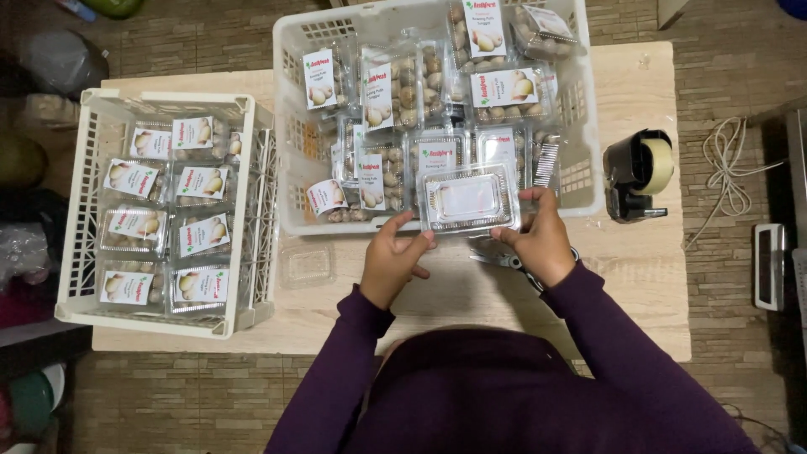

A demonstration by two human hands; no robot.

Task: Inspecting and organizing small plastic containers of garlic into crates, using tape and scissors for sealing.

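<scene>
Holding a clear plastic clamshell box [467, 198] between both hands, just above the near rim of the big white crate [588, 109]. Left hand [393, 261] pinches the box's left near corner, thumb on top, fingers curled under. Right hand [538, 240] clamps the right edge, thumb along the side, wrist bent inward. Both sleeves dark purple.

Counts: two white slotted plastic crates. The far one holds a loose pile of labelled clamshell packs [403, 88], around a dozen, exact number hard to tell. The left crate [88, 210] holds nine packs [202, 235] in neat rows, each with a label showing small tan ovals. One black tape dispenser [637, 172] on the right, roll mounted. One empty clear tray [307, 262] lies flat on the table beside the left hand. Scissors [500, 255] sit partly hidden under the right hand.

Table [647, 277] is pale wood grain. The held box is ribbed at the edges, glossy, with a blank white rectangle on the lid.
</scene>
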